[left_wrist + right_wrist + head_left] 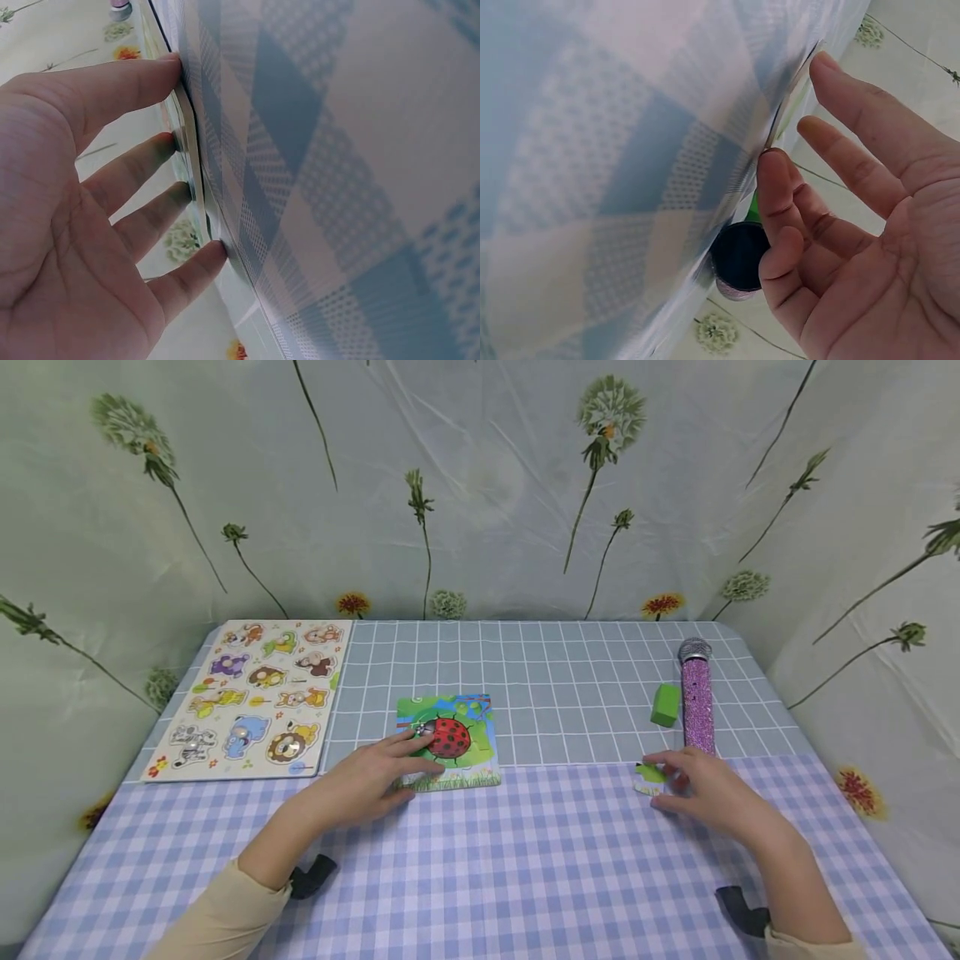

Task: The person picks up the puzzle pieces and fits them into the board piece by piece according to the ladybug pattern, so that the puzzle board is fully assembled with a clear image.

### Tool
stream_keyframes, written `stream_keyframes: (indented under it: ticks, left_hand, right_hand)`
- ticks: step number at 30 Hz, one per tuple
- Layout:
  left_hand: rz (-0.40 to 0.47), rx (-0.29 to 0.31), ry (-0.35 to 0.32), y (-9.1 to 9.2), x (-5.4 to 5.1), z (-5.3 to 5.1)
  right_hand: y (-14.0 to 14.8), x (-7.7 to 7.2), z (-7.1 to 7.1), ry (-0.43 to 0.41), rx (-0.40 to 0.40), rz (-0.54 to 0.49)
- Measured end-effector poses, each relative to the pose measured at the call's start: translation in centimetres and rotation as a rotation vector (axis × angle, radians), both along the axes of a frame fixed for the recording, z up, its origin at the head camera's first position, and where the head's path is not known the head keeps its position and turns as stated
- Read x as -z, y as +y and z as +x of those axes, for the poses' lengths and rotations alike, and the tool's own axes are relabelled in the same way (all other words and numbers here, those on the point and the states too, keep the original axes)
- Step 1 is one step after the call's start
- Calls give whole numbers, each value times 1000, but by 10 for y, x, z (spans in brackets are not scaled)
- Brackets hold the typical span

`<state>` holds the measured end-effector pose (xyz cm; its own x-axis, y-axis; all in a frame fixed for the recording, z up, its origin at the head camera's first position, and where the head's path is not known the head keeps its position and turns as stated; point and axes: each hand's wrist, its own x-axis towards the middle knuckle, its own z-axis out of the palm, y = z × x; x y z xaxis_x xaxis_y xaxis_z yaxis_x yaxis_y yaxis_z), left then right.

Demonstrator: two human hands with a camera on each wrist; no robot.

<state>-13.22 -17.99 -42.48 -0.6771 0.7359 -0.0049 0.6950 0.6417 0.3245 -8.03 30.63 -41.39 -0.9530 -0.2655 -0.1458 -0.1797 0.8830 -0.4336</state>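
A square ladybug puzzle (pixel 480 756) lies on the table, slightly left of the middle. My left hand (pixel 375 777) rests on its left side with the fingers spread and fairly straight; in the left wrist view the fingertips (pixel 180 191) touch the thin board's edge. Farther right, my right hand (pixel 708 789) holds a small green and white puzzle piece (pixel 647 779) at its edges between thumb and curled fingers, low over the cloth. In the right wrist view this piece (pixel 789 112) is seen nearly edge-on, so its outline is hard to make out.
Beyond the right hand are a green block (pixel 665 705) and a purple glittery microphone (pixel 698 702). An animal peg puzzle board (pixel 251 693) lies at the far left. A checked cloth (pixel 525 868) covers the near half of the table; a flowered curtain (pixel 495 485) hangs behind.
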Motion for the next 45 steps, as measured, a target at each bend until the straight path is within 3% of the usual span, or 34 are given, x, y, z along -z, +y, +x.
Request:
stream_keyframes:
  ticks: [27,36,37,40,43,44,45]
  left_hand:
    - [50,-40,-100,-1,7,0]
    - [53,-53,-122,-1,7,1]
    - [69,-50,-123,-3,14,-2]
    - [79,-45,-127,-2,14,-3]
    - [85,-43,-132,-1,13,-3]
    - [73,-46,-134,1,6,0]
    - [71,-45,-132,1,5,0]
  right_hand:
    - [-1,6,-8,-25,-10,27]
    - [-3,8,-15,32,-120,-8]
    - [-4,7,-16,33,-124,-7]
    - [-8,5,-19,40,-136,2]
    - [-16,2,-22,35,-144,4]
    - [-19,1,-24,37,-150,-1]
    - [-21,0,-26,38,-159,-6]
